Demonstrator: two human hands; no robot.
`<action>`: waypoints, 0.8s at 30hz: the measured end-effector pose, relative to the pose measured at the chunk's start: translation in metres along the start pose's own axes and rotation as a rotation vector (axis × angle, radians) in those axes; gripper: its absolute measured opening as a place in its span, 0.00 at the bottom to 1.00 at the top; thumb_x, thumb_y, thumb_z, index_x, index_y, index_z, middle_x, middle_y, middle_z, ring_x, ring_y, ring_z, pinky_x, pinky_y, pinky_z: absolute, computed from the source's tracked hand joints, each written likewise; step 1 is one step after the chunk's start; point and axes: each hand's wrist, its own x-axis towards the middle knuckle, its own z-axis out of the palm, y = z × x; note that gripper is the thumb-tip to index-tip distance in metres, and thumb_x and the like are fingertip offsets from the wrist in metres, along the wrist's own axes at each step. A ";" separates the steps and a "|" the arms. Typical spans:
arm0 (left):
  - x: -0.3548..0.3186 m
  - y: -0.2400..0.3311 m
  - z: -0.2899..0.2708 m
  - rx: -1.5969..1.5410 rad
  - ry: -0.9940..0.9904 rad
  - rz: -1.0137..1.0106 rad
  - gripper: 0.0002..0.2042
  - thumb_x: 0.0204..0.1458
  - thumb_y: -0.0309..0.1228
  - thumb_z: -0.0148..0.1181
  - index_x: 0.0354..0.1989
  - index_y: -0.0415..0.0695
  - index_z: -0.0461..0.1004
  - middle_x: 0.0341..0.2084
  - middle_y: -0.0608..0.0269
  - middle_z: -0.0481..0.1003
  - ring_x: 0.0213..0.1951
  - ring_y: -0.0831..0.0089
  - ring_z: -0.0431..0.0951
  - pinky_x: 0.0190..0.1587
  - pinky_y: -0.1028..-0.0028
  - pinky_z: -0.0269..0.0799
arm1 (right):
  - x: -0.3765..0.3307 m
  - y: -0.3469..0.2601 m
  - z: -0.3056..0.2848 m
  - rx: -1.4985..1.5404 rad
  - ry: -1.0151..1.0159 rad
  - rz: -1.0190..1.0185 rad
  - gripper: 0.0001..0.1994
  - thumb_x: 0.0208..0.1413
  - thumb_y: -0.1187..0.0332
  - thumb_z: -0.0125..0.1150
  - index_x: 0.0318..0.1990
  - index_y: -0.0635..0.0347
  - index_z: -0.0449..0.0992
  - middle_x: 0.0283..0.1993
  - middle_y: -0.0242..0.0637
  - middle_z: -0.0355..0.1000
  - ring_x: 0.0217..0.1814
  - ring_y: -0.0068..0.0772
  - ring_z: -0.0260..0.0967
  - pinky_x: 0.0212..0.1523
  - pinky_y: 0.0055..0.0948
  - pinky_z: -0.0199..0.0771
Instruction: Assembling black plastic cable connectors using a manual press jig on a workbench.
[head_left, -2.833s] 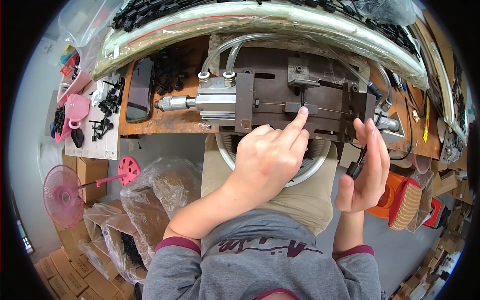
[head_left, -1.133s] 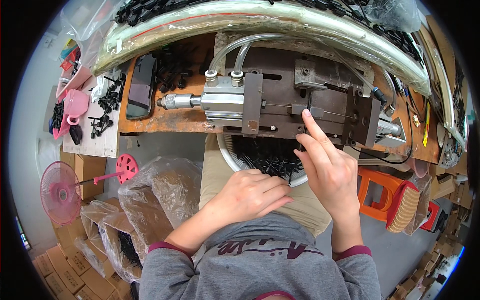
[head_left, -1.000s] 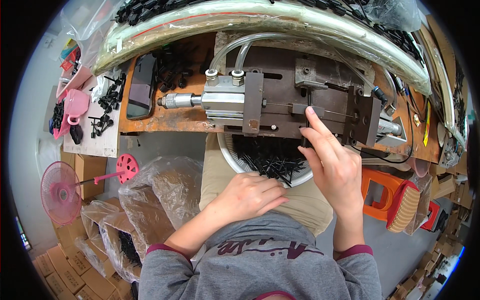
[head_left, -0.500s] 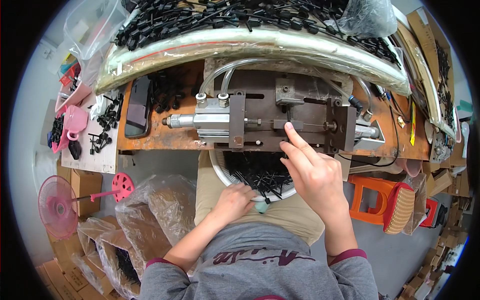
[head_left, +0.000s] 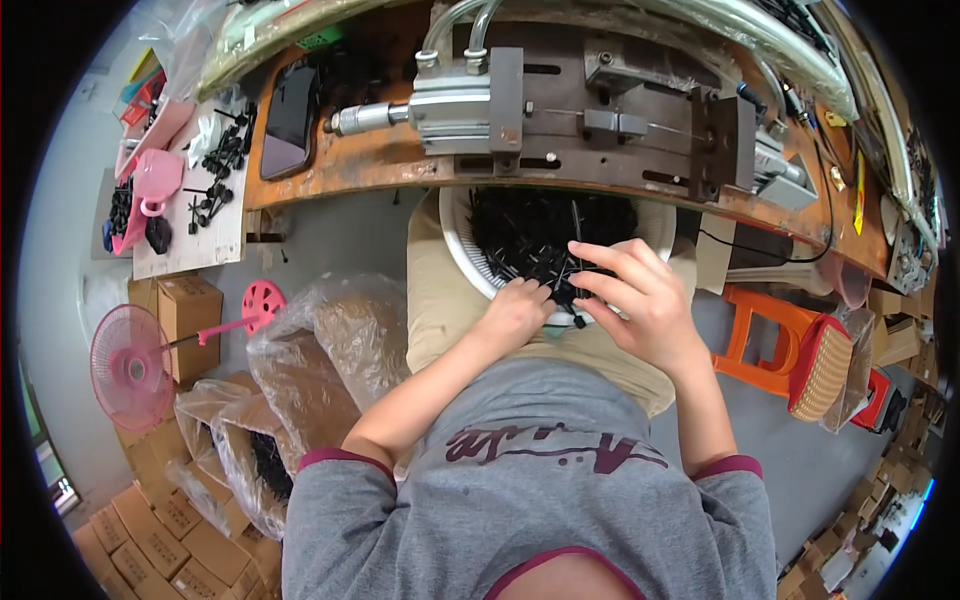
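Head view: one white basket (head_left: 449, 225) at the lap, near side of one wooden bench (head_left: 375, 160), filled with black parts (head_left: 520, 235) too numerous to count. Right hand (head_left: 645, 300) above basket, half open, fingertips beside one upright rod (head_left: 577, 215); cannot tell whether gripped. Left hand (head_left: 517, 310) at near left rim, fingers curled; hold hidden. Far: one metal machine (head_left: 560, 90). Left: one phone (head_left: 289, 122). Right: one orange stool (head_left: 760, 305).
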 end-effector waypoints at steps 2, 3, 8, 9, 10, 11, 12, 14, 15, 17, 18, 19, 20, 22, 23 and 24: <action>-0.001 0.001 -0.003 -0.006 -0.038 -0.010 0.07 0.35 0.29 0.61 0.26 0.45 0.75 0.25 0.63 0.70 0.32 0.64 0.72 0.37 0.67 0.66 | -0.022 0.017 0.024 -0.100 -0.008 0.082 0.21 0.34 0.74 0.70 0.42 0.59 0.77 0.57 0.37 0.70 0.47 0.39 0.69 0.45 0.35 0.72; -0.001 0.002 -0.005 -0.011 -0.058 -0.016 0.08 0.35 0.29 0.62 0.26 0.45 0.75 0.25 0.63 0.70 0.32 0.64 0.72 0.37 0.67 0.66 | -0.034 0.027 0.035 -0.148 -0.014 0.124 0.23 0.35 0.75 0.69 0.45 0.59 0.76 0.59 0.37 0.69 0.50 0.40 0.68 0.48 0.36 0.71; -0.009 0.001 -0.026 -0.038 -0.061 -0.326 0.24 0.30 0.30 0.73 0.39 0.44 0.70 0.33 0.58 0.74 0.38 0.58 0.76 0.42 0.65 0.69 | -0.078 0.060 0.057 -0.263 -0.175 0.278 0.36 0.34 0.76 0.69 0.58 0.56 0.69 0.66 0.39 0.61 0.65 0.42 0.59 0.61 0.39 0.61; -0.013 0.003 -0.027 -0.069 -0.037 -0.384 0.24 0.30 0.30 0.73 0.39 0.44 0.69 0.33 0.58 0.73 0.38 0.57 0.76 0.41 0.63 0.70 | -0.081 0.065 0.063 -0.236 -0.195 0.278 0.38 0.34 0.76 0.70 0.60 0.55 0.67 0.67 0.39 0.60 0.67 0.42 0.57 0.62 0.40 0.59; -0.014 0.005 -0.026 -0.100 -0.007 -0.435 0.25 0.30 0.29 0.73 0.39 0.44 0.68 0.33 0.57 0.73 0.37 0.55 0.76 0.40 0.61 0.70 | -0.079 0.071 0.070 -0.186 -0.210 0.260 0.40 0.32 0.75 0.71 0.61 0.53 0.66 0.69 0.40 0.57 0.70 0.43 0.54 0.64 0.42 0.56; -0.014 0.006 -0.026 -0.133 0.022 -0.488 0.25 0.30 0.29 0.73 0.39 0.43 0.67 0.33 0.57 0.73 0.37 0.54 0.76 0.39 0.60 0.71 | -0.073 0.074 0.078 -0.195 -0.218 0.235 0.42 0.32 0.73 0.72 0.62 0.52 0.65 0.70 0.40 0.56 0.71 0.43 0.53 0.64 0.44 0.56; -0.014 0.006 -0.025 -0.152 0.012 -0.450 0.27 0.31 0.25 0.71 0.41 0.40 0.63 0.32 0.51 0.70 0.34 0.50 0.76 0.38 0.59 0.72 | -0.063 0.074 0.086 -0.206 -0.229 0.214 0.43 0.31 0.71 0.73 0.63 0.51 0.64 0.70 0.41 0.55 0.71 0.44 0.52 0.65 0.46 0.56; -0.013 0.006 -0.025 -0.148 0.000 -0.422 0.25 0.30 0.26 0.72 0.39 0.40 0.65 0.31 0.52 0.71 0.34 0.51 0.76 0.38 0.59 0.73 | -0.053 0.078 0.104 -0.245 -0.257 0.182 0.45 0.30 0.66 0.74 0.64 0.49 0.63 0.71 0.41 0.53 0.73 0.45 0.50 0.65 0.49 0.55; -0.013 0.004 -0.025 -0.142 -0.004 -0.409 0.24 0.30 0.26 0.72 0.37 0.40 0.66 0.31 0.52 0.71 0.33 0.52 0.76 0.37 0.59 0.73 | -0.049 0.084 0.116 -0.279 -0.275 0.168 0.47 0.29 0.64 0.75 0.65 0.48 0.62 0.72 0.41 0.52 0.73 0.46 0.49 0.65 0.51 0.55; -0.010 -0.001 -0.024 -0.182 -0.053 -0.424 0.22 0.29 0.26 0.72 0.33 0.40 0.68 0.30 0.53 0.71 0.33 0.53 0.76 0.36 0.59 0.73 | -0.041 0.097 0.134 -0.346 -0.298 0.174 0.49 0.27 0.61 0.76 0.66 0.47 0.61 0.73 0.41 0.50 0.74 0.46 0.46 0.66 0.53 0.54; -0.009 -0.003 -0.023 -0.203 -0.078 -0.432 0.20 0.28 0.27 0.73 0.32 0.40 0.69 0.29 0.54 0.71 0.32 0.53 0.76 0.36 0.59 0.73 | -0.038 0.104 0.142 -0.377 -0.304 0.192 0.50 0.27 0.60 0.76 0.66 0.47 0.60 0.73 0.41 0.49 0.74 0.46 0.46 0.66 0.53 0.53; -0.010 -0.004 -0.020 -0.224 -0.056 -0.431 0.19 0.28 0.27 0.73 0.30 0.40 0.70 0.29 0.54 0.71 0.32 0.53 0.76 0.35 0.59 0.73 | -0.032 0.109 0.148 -0.407 -0.310 0.208 0.51 0.26 0.60 0.76 0.66 0.47 0.60 0.73 0.41 0.48 0.75 0.46 0.45 0.67 0.53 0.52; -0.012 -0.004 -0.017 -0.245 -0.035 -0.428 0.18 0.27 0.27 0.73 0.28 0.40 0.70 0.29 0.55 0.71 0.32 0.54 0.76 0.35 0.59 0.73 | -0.025 0.114 0.155 -0.413 -0.255 0.265 0.48 0.29 0.59 0.75 0.65 0.48 0.61 0.71 0.40 0.51 0.73 0.47 0.47 0.67 0.53 0.53; -0.011 -0.007 -0.015 -0.258 -0.007 -0.421 0.18 0.27 0.28 0.74 0.27 0.41 0.72 0.28 0.56 0.71 0.32 0.54 0.76 0.34 0.60 0.73 | -0.002 0.119 0.156 -0.409 -0.291 0.438 0.46 0.31 0.58 0.75 0.65 0.48 0.61 0.68 0.40 0.55 0.72 0.47 0.49 0.67 0.53 0.53; -0.012 -0.005 -0.015 -0.255 -0.005 -0.416 0.18 0.28 0.29 0.74 0.28 0.42 0.73 0.28 0.57 0.72 0.32 0.55 0.77 0.35 0.61 0.73 | 0.006 0.120 0.155 -0.406 -0.306 0.526 0.46 0.32 0.58 0.75 0.65 0.49 0.61 0.66 0.40 0.57 0.71 0.47 0.50 0.66 0.53 0.53; -0.012 -0.006 -0.017 -0.245 0.001 -0.405 0.18 0.28 0.30 0.74 0.29 0.43 0.73 0.28 0.58 0.72 0.32 0.56 0.77 0.35 0.62 0.73 | 0.007 0.125 0.157 -0.384 -0.275 0.505 0.44 0.33 0.57 0.75 0.64 0.49 0.62 0.63 0.42 0.59 0.69 0.48 0.51 0.68 0.53 0.51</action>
